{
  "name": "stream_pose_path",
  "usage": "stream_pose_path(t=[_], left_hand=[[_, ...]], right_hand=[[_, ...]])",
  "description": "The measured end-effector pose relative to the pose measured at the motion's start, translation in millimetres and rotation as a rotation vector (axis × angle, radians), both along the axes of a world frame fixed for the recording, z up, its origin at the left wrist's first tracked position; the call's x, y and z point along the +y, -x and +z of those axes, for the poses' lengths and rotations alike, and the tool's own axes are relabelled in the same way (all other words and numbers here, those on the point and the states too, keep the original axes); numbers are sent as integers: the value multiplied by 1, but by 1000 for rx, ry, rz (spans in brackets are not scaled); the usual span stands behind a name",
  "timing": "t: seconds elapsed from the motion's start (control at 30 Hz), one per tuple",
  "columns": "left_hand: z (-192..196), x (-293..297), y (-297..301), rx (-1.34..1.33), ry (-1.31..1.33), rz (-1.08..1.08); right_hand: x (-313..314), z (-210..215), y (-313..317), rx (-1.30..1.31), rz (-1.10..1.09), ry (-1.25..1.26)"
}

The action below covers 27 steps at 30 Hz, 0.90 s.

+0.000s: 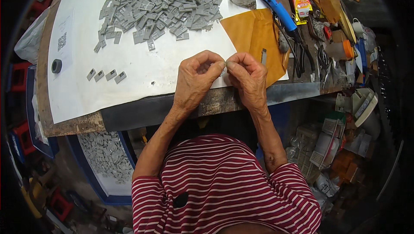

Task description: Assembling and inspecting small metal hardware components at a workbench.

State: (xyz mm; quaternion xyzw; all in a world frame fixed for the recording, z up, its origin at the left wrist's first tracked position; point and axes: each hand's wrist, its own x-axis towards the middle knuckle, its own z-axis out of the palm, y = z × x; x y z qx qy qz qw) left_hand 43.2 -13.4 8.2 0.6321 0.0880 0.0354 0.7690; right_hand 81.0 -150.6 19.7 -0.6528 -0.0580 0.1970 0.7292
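My left hand [196,78] and my right hand [247,77] meet thumb to thumb above the near edge of the white sheet [142,72]. Both are closed in a pinch, and whatever sits between the fingertips is too small to make out. Left of my hands, several small grey rectangular pieces [111,74] with dark marks lie in a short row on the sheet. Beyond them spreads a large heap of similar grey pieces [161,5]. A brown paper sheet [246,29] lies beside my right hand, with a small grey strip [264,56] on it.
A blue corded tool [278,7], pliers [302,52] and a red snack packet [299,3] crowd the table's right side. A small black round object [56,66] stands at left. Below the table, a blue-rimmed tray [125,199] holds more grey pieces; plastic baskets [325,143] stand at lower right.
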Motion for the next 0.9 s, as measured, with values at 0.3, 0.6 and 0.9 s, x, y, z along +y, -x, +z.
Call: stream_pose_path(t=[0.3,0.6,0.9], left_hand=[[1,-2,0,41,101,-89],[-5,-5,1,54,146,-42],[-7,-6,2,45,145,-23]], right_hand=[[-2,-1,-7,52,-72,-50],[-11,7,-16,-54,-62,65],[-24,3,-15,-11,98,64]])
